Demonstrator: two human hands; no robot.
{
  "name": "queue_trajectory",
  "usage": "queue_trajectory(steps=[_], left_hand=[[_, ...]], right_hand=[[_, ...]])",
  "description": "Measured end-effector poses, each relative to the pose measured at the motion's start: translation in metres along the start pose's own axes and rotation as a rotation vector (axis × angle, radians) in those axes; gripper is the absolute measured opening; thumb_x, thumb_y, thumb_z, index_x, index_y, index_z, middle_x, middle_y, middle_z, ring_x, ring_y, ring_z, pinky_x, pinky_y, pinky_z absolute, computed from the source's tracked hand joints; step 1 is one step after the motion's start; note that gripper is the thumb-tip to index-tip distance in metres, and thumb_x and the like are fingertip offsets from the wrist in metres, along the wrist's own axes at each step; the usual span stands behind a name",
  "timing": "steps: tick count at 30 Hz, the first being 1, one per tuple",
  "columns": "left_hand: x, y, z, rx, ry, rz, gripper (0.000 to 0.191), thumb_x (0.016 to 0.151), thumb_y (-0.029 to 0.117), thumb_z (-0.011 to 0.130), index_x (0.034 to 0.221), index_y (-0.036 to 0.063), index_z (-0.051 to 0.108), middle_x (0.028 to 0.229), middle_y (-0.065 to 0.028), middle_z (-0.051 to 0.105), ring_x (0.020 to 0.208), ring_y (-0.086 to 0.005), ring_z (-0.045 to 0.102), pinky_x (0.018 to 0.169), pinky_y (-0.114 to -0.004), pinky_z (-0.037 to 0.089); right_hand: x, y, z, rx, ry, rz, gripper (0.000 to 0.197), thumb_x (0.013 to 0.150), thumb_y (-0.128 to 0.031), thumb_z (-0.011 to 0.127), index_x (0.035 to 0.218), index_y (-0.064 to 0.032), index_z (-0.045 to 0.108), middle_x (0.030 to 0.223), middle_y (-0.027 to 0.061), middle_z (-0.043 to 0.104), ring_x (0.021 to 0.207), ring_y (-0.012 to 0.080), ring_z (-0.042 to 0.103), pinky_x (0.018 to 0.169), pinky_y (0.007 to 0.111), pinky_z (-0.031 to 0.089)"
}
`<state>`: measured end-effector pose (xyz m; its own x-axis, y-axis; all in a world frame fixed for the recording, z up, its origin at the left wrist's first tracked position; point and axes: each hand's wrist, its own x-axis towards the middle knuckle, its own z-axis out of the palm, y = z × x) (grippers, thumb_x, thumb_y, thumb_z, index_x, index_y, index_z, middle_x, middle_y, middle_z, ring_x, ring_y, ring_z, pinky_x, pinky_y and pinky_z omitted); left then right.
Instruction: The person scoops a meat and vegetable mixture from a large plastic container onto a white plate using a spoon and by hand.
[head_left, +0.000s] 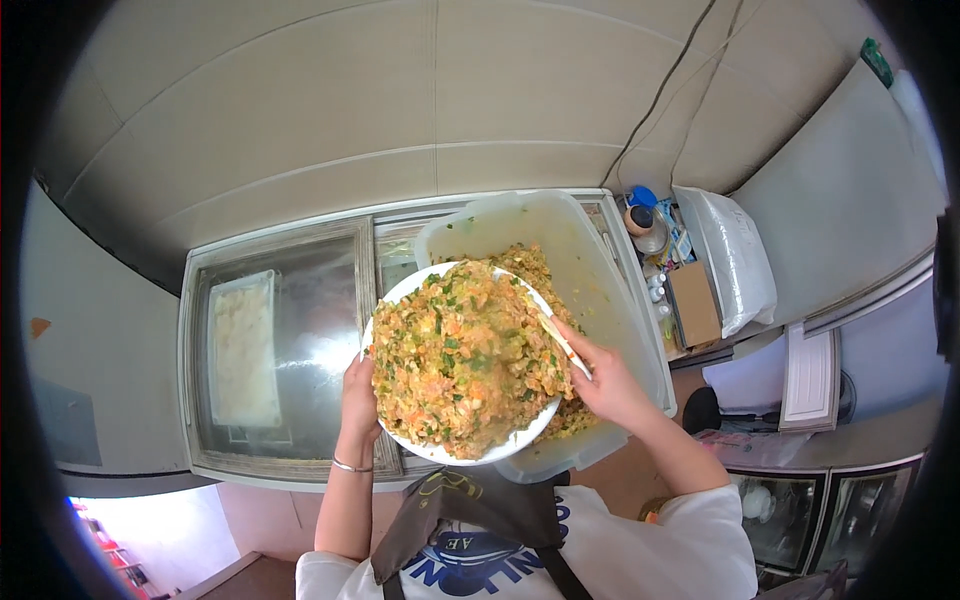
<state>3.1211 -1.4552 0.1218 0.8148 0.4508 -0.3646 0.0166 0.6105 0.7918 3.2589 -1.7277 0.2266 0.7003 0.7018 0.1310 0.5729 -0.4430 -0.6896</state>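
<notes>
A white plate (517, 448) is heaped with a chopped filling (465, 352) of orange, yellow and green bits. My left hand (361, 401) grips its left rim. On the right, my right hand (611, 379) grips the rim and also a white utensil handle (564, 346), whose far end is buried in the heap or hidden by it. Beneath and beyond the plate stands a translucent plastic tub (592, 262), with more of the same mixture (529, 266) inside. The plate covers part of that tub.
The tub rests on a chest freezer (277, 480) with sliding glass lids; a white tray (246, 349) shows under the left glass. Bottles (658, 289), a cardboard box (694, 304) and a white plastic sack (727, 255) crowd the right side. Cables (660, 90) hang down the back wall.
</notes>
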Motion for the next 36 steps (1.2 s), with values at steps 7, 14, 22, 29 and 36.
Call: queue_trajectory(steps=[7,14,22,29,36], left_hand=[[-0.006,0.004,0.01,0.062,0.068,0.047,0.031,0.091,0.021,0.043,0.113,-0.0003,0.049,0.103,-0.0081,0.059,0.089,-0.015,0.059,0.076,-0.028,0.048],[0.001,-0.004,-0.004,-0.006,0.062,-0.01,0.032,0.092,0.02,0.042,0.115,-0.0006,0.048,0.104,-0.0083,0.059,0.089,-0.0148,0.059,0.076,-0.027,0.048],[0.009,-0.009,-0.006,0.019,0.01,-0.003,0.031,0.092,0.021,0.042,0.113,-0.0005,0.049,0.103,-0.0084,0.059,0.089,-0.0152,0.06,0.074,-0.028,0.049],[-0.001,-0.008,0.0,0.032,-0.006,0.036,0.031,0.092,0.021,0.039,0.112,-0.0004,0.049,0.104,-0.009,0.058,0.092,-0.0168,0.06,0.075,-0.029,0.05],[-0.006,-0.008,0.008,0.036,0.083,0.097,0.029,0.092,0.019,0.039,0.107,-0.0022,0.05,0.101,-0.01,0.058,0.087,-0.0175,0.06,0.073,-0.029,0.05]], right_hand=[[-0.017,-0.012,0.022,-0.165,0.102,0.051,0.059,0.076,-0.001,0.05,0.133,-0.0144,0.041,0.082,0.0131,0.06,0.06,0.0232,0.058,0.057,0.035,0.05],[0.013,-0.02,-0.025,0.013,-0.04,0.151,0.059,0.078,-0.002,0.049,0.134,-0.0178,0.041,0.078,0.015,0.058,0.06,0.0239,0.056,0.06,0.034,0.047],[0.028,0.005,-0.014,0.114,-0.183,0.154,0.052,0.084,-0.01,0.05,0.134,-0.021,0.041,0.094,0.0148,0.064,0.067,0.0197,0.059,0.065,0.032,0.047],[-0.002,0.052,-0.054,-0.078,-0.18,0.443,0.04,0.083,-0.015,0.054,0.122,-0.0135,0.051,0.089,0.0152,0.065,0.074,0.0279,0.063,0.064,0.037,0.048],[-0.028,0.065,-0.067,-0.838,-0.551,0.287,0.012,0.075,-0.007,0.054,0.082,-0.0003,0.062,0.074,0.0182,0.063,0.071,0.0352,0.062,0.063,0.042,0.05]])
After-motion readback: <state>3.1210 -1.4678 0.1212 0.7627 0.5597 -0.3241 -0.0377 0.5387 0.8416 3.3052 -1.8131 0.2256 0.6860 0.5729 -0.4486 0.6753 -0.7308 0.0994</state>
